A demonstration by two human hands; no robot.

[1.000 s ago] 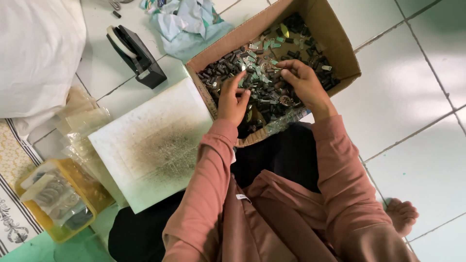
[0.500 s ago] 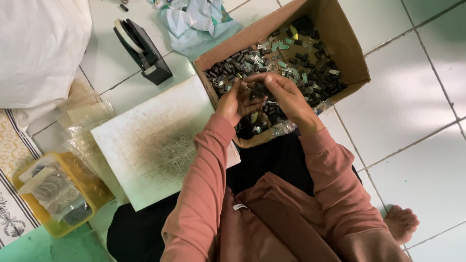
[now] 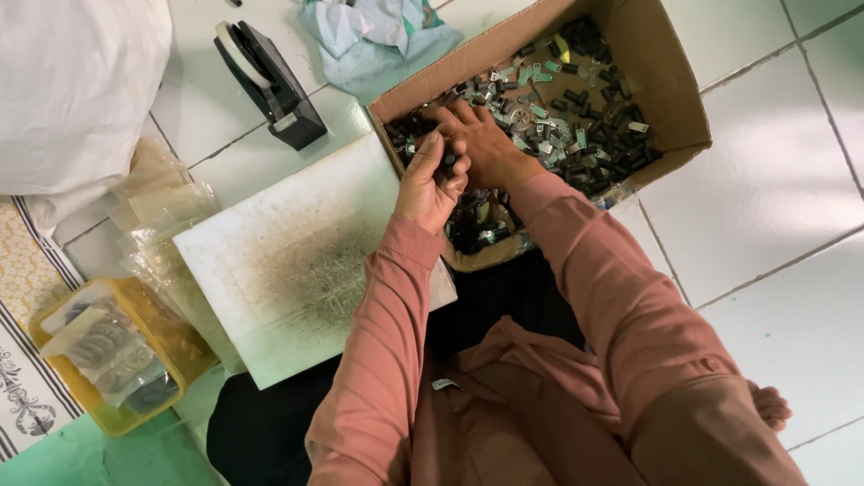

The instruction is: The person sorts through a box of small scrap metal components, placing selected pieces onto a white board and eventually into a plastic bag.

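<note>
Both hands, left (image 3: 430,184) cupped around dark pieces and right (image 3: 481,144) spread flat, have shifted toward the cardboard box's (image 3: 670,99) near-left corner.

1. Small dark parts (image 3: 594,117) in the cardboard box (image 3: 670,85) were too small to identify by kind; some carried green or silver bits.
2. Left hand (image 3: 430,180) was cupped over the box's near-left corner; whatever lay in the palm was hidden.
3. Right hand (image 3: 481,144): fingertips were buried among the parts, so the grip could not be judged.
4. The box's far right corner was cut off by the top edge of the picture.
5. White sack (image 3: 76,90) was cut off at the top and left edges.
6. Yellow tray (image 3: 171,360) held clear bags; the ring-like contents were too blurred to tell.
7. The white board's (image 3: 288,261) near right corner was hidden under the left sleeve.
</note>
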